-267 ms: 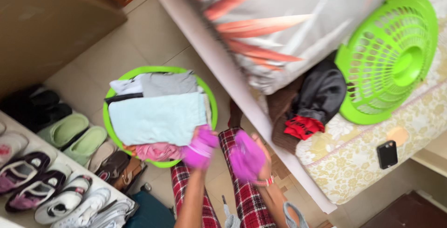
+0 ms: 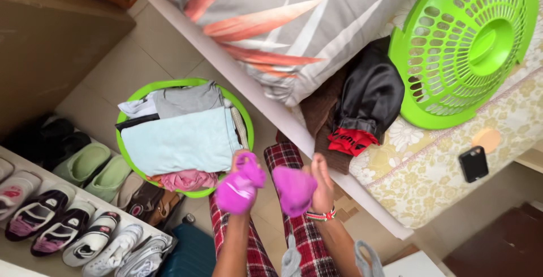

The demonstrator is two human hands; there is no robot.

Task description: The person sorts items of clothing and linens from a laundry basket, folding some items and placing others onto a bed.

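Left hand: the left hand (image 2: 240, 167) was closed on a small purple garment (image 2: 240, 189), low in the frame just left of centre, its fingers bunched into the cloth.
Right hand: the right hand (image 2: 322, 184) pinched a second purple piece (image 2: 294, 189); thumb and fingers clamped its upper edge. Whether the two pieces were a pair I cannot tell.
Handling: such soft cloth is likely best held by matching edges, hands level, so it hangs flat.
Below: red plaid trousers (image 2: 291, 161).
Left of grip: a green laundry basket (image 2: 186, 82) of folded clothes, a pale blue piece (image 2: 178, 141) on top.
Lower left: a row of shoes (image 2: 68, 226).
Upper right: an upturned green basket (image 2: 464, 45) on the bed (image 2: 441, 169), beside a black garment (image 2: 370, 96) and a phone (image 2: 473, 164).
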